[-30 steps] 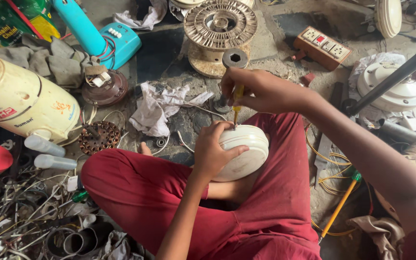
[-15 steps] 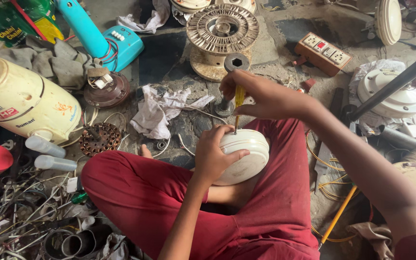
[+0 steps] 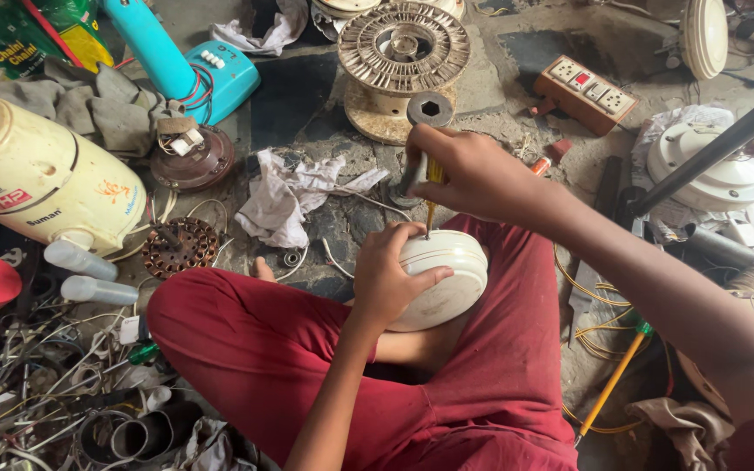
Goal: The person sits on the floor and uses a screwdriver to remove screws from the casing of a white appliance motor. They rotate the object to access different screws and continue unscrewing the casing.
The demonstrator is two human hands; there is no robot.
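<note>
Floor [image 3: 517, 83] of rough grey concrete fills the head view, strewn with a cream spool-shaped fan core [image 3: 403, 44] at upper centre, a brown socket board [image 3: 585, 94] at upper right, a crumpled white rag [image 3: 285, 196] left of centre and a tangle of wires [image 3: 37, 392] at lower left. Near the middle of the frame, a round cream-white fan cover [image 3: 447, 279] with ridged rings rests on the red-trousered lap. The left hand [image 3: 386, 279] has its fingers clamped over the cover's left edge, and the right hand [image 3: 473, 174] is closed around a yellow-handled screwdriver [image 3: 431, 187] standing tip-down on the cover.
</note>
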